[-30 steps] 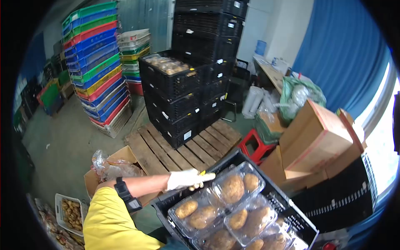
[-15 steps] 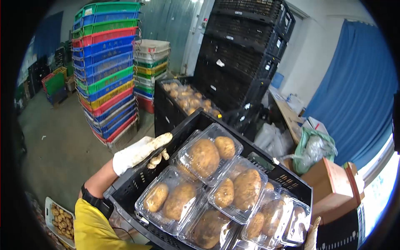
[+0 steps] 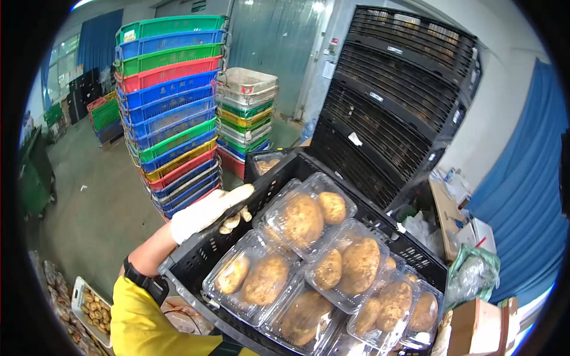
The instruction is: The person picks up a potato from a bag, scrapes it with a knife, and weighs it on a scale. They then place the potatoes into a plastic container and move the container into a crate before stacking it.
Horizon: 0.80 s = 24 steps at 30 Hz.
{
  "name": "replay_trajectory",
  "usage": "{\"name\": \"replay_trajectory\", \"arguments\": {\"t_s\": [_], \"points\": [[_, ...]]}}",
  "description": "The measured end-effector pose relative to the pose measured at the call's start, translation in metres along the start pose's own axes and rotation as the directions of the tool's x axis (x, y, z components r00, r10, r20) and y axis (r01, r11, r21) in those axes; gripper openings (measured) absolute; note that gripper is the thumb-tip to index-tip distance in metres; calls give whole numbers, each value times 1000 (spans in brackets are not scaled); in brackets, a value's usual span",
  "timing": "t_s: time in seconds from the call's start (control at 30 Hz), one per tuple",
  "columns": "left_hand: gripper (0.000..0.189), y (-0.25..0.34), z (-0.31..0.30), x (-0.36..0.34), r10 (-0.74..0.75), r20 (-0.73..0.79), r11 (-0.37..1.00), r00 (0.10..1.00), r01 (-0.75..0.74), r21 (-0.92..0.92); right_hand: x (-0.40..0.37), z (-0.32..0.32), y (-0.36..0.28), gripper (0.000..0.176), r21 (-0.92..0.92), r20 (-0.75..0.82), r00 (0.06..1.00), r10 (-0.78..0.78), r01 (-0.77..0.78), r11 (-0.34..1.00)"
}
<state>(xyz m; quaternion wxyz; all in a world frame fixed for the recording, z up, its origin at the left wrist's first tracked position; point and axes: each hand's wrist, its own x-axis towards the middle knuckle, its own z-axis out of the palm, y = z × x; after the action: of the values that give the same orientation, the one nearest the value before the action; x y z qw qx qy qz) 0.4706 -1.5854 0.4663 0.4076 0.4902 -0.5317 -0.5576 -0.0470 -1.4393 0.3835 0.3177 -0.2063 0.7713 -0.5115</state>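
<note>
A black plastic crate (image 3: 205, 246), tilted, fills the lower middle of the head view. Inside lie several clear plastic clamshell packs (image 3: 252, 276) of potatoes (image 3: 304, 221), some stacked on others. My left hand (image 3: 211, 210), in a soiled white glove, grips the crate's left side, fingertips through the handle opening and thumb over the rim. At the crate's right end, only a sliver of my gloved right hand (image 3: 443, 335) shows. It lies against the crate wall, with its fingers mostly hidden.
Black crates (image 3: 389, 113) form a tall stack directly beyond, with another crate of packed potatoes (image 3: 268, 166) beside it. Colourful crates (image 3: 169, 113) are piled at left. A white basket of small potatoes (image 3: 95, 311) stands lower left; cardboard boxes (image 3: 475, 329) stand lower right.
The view has turned and shifted, so the black stack looks nearer. The held crate, still in my left hand, now covers most of the potato crate behind it.
</note>
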Motion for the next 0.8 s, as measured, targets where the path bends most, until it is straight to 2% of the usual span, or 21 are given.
{"name": "replay_trajectory", "arguments": {"t_s": [0.07,0.1,0.23,0.27,0.3,0.37,0.47,0.5,0.57,0.7,0.77,0.8], "points": [[58,12,-20,34,-48,9,999,999,48,-1,15,39,-17,30,-19,18,1000,-4,5,1000],[55,17,-32,54,-133,39,991,990,131,28,21,59,-23,30,-28,26,1000,-5,5,1000],[53,11,-73,153,-129,131,992,983,127,17,46,140,-44,31,-55,6,1000,8,-7,998],[50,13,-85,179,-39,174,997,984,50,-59,53,165,-49,31,-55,-9,1000,5,-6,998],[47,12,-104,208,-69,185,998,980,70,-2,58,185,-52,31,-66,-27,1000,11,-13,998],[47,1,-132,273,-83,195,996,977,85,-1,67,222,-61,31,-85,-70,997,29,-35,996],[53,17,-162,350,-180,238,983,955,164,84,80,267,-76,32,-97,-138,988,64,-78,992],[55,20,-171,377,-180,253,983,951,161,92,85,279,-81,32,-102,-155,986,68,-84,991],[61,28,-188,418,-79,292,994,953,54,93,95,301,-88,32,-113,-183,980,81,-103,988],[63,23,-202,515,-3,348,987,938,-52,150,106,323,-94,33,-146,-249,963,106,-145,979],[61,12,-201,560,-9,368,984,930,-57,168,110,329,-99,33,-166,-265,959,104,-152,974],[59,-5,-200,595,-45,396,990,917,-11,138,113,333,-100,34,-175,-272,957,105,-156,972]]}}
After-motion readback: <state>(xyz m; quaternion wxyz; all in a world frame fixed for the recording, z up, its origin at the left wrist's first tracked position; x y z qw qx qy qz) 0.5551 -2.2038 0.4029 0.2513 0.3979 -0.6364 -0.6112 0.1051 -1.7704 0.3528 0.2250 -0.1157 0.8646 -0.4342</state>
